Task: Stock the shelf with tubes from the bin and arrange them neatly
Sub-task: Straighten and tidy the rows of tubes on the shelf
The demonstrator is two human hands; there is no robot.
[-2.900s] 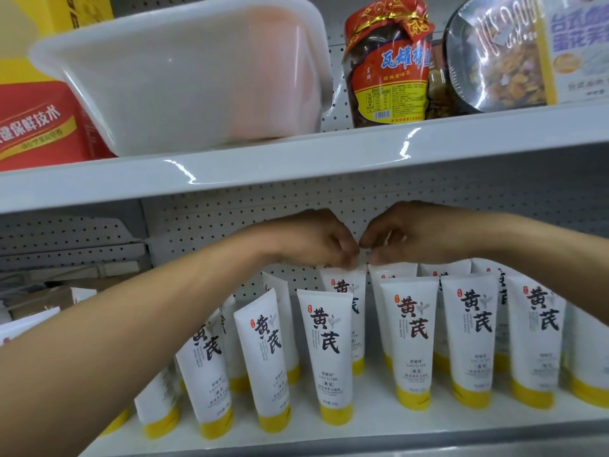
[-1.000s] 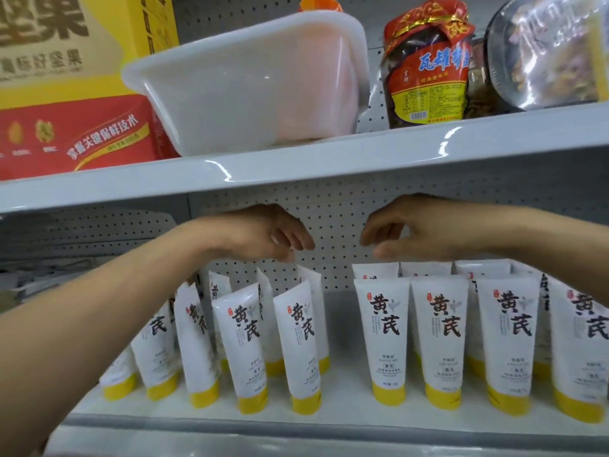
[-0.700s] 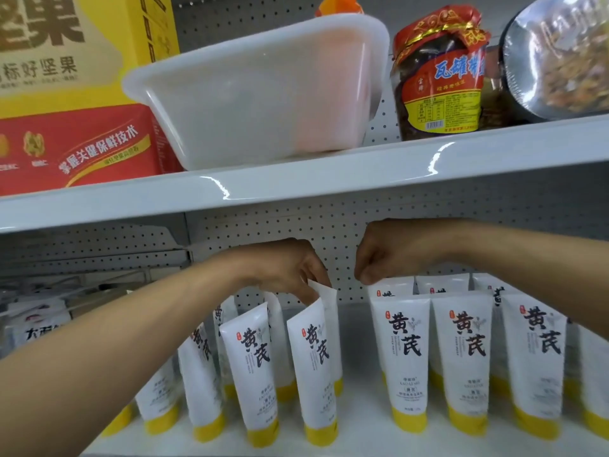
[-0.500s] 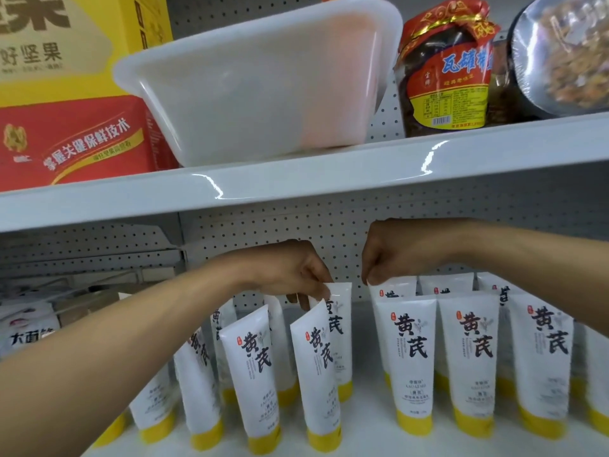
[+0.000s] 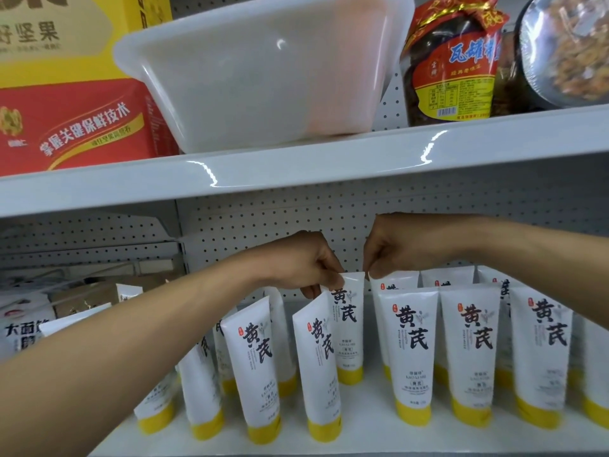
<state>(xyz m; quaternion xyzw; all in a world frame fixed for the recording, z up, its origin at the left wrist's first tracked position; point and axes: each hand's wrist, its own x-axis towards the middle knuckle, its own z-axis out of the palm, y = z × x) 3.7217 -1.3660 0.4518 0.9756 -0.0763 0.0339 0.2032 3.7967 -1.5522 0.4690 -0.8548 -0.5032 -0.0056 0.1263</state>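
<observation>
- Left hand (image 5: pixel 306 262): reaches in from the lower left with fingers curled. Thumb and fingertips pinch the crimped top edge of one back-row tube (image 5: pixel 349 328).
- Back-row tube: hangs straight below the left fingertips, upright, yellow cap down on the lower shelf (image 5: pixel 362 433), label facing out.
- Right hand (image 5: pixel 395 249): comes in from the right with fingers tightly curled. Thumb and forefinger are closed on the top left corner of the neighbour tube (image 5: pixel 398 281).
- The two hands are just beside each other, with a narrow gap visible between them.
- Neighbour tube: directly under the right hand, in the back row, mostly hidden by a front-row tube (image 5: pixel 410 354). A small gap separates it from the tube in the left hand.
- Tilted tube (image 5: pixel 321 367): below and in front of the left hand. Its top leans toward the right hand and overlaps the lower left of the pinched tube. Cannot tell whether they touch.
- Under the right forearm: upright tubes (image 5: pixel 469 354), side by side, labels forward.
- Under the left forearm: leaning tubes (image 5: pixel 253 367), turned at differing angles.
- Above both hands: upper shelf (image 5: pixel 296 166) carrying a white translucent bin (image 5: pixel 263 70), contents not legible.
- On that shelf, a red-and-yellow box (image 5: pixel 72 120) is on the left-hand side of the bin and a red-labelled jar (image 5: pixel 458 61) on the right-hand side.
- Behind the hands: pegboard (image 5: pixel 263 219).
</observation>
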